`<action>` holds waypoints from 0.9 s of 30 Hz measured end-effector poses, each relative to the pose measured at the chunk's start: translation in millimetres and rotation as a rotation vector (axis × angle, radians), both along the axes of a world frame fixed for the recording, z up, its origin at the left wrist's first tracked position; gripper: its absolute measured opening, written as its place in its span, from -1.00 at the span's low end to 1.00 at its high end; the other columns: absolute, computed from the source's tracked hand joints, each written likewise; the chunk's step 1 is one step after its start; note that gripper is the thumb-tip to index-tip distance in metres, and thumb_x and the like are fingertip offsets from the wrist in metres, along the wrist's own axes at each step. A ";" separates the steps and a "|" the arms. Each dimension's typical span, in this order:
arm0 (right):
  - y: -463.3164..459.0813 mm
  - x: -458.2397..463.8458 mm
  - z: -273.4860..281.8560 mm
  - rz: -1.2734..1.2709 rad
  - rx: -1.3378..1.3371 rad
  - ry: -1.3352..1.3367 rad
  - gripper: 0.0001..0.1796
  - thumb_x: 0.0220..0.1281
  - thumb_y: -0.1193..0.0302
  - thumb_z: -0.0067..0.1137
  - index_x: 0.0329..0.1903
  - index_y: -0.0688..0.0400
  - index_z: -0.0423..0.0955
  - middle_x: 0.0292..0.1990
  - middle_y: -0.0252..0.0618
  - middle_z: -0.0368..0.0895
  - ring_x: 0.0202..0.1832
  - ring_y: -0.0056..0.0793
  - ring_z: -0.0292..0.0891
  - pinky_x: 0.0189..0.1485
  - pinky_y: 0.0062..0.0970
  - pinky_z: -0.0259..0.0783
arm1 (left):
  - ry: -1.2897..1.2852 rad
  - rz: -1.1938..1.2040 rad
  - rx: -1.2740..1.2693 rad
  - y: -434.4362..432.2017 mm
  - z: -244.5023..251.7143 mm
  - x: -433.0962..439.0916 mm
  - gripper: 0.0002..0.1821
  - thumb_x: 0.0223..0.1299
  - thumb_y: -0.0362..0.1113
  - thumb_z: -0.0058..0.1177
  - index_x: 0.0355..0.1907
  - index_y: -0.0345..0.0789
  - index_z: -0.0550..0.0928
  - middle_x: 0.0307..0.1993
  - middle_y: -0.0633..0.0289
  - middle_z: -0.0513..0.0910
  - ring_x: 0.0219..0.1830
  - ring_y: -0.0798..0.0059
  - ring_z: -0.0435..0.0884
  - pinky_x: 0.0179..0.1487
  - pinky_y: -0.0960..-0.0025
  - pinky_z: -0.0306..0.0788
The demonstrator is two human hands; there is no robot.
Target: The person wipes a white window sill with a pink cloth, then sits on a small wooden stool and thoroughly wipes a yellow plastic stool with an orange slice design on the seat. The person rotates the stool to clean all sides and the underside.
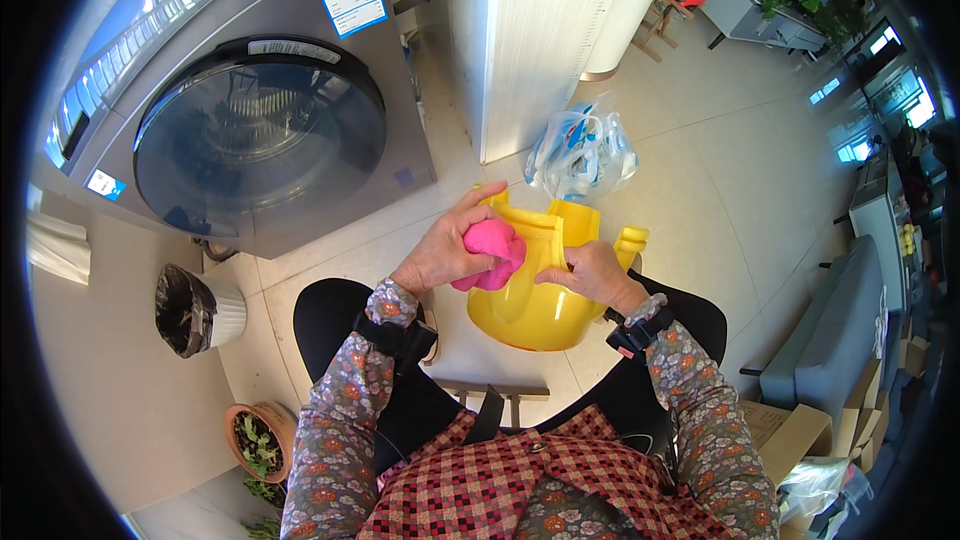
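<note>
Between my knees is a glossy yellow molded plastic piece (525, 315), hollow with a rounded lower side and raised tabs at its far edge. What it belongs to I cannot tell. My left hand (446, 247) grips a bunched bright pink cloth (495, 251) against the left part of the plastic. The thumb lies over the cloth, and the index finger reaches out toward a yellow tab. On the other side my right hand (596, 270) clasps the upright edge of the same piece, thumb on the near face. Its other fingers are partly hidden behind that edge.
A grey front-loading washing machine (262, 150) with its door shut stands ahead on the left. Beyond the plastic piece, a clear bag (581, 154) rests by a white pillar (540, 37). A lined bin (225, 315) and a potted plant (262, 442) are at left, cardboard boxes (795, 427) at right.
</note>
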State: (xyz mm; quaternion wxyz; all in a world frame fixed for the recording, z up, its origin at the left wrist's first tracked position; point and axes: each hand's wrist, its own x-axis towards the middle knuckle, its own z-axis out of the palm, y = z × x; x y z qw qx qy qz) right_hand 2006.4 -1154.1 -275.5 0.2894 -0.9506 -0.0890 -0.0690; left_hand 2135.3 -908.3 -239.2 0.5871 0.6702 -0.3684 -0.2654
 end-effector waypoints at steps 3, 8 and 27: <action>-2.0 -1.8 -0.9 0.066 -0.097 -0.013 -0.32 0.00 -0.22 0.39 -0.67 0.17 0.49 -0.73 -0.10 0.45 -0.65 -0.05 0.46 -0.56 -0.23 0.36 | 0.033 -0.106 0.067 0.8 2.4 1.1 -0.55 -0.13 -0.42 0.33 -0.05 -0.30 0.63 0.34 0.17 0.42 0.27 0.30 0.48 0.37 0.32 0.33; -3.9 -4.3 0.2 0.146 -0.109 -0.013 -0.28 -0.01 -0.23 0.40 -0.75 0.18 0.42 -0.76 -0.08 0.40 -0.67 0.00 0.43 -0.54 -0.23 0.39 | 0.056 -0.131 0.222 1.0 -2.0 -1.9 -0.51 -0.14 -0.36 0.38 -0.03 -0.29 0.62 0.13 0.18 0.51 0.18 0.30 0.50 0.30 0.32 0.38; 26.0 12.3 -20.3 0.163 0.197 0.434 -0.54 0.08 0.22 0.41 0.02 0.09 0.53 -0.17 -0.02 0.70 -0.08 0.05 0.63 -0.05 -0.18 0.54 | -0.377 -0.172 0.406 -15.6 -6.4 -34.9 -0.51 -0.15 -0.11 0.40 -0.08 -0.22 0.68 -0.13 0.13 0.65 -0.10 0.06 0.66 0.03 0.18 0.55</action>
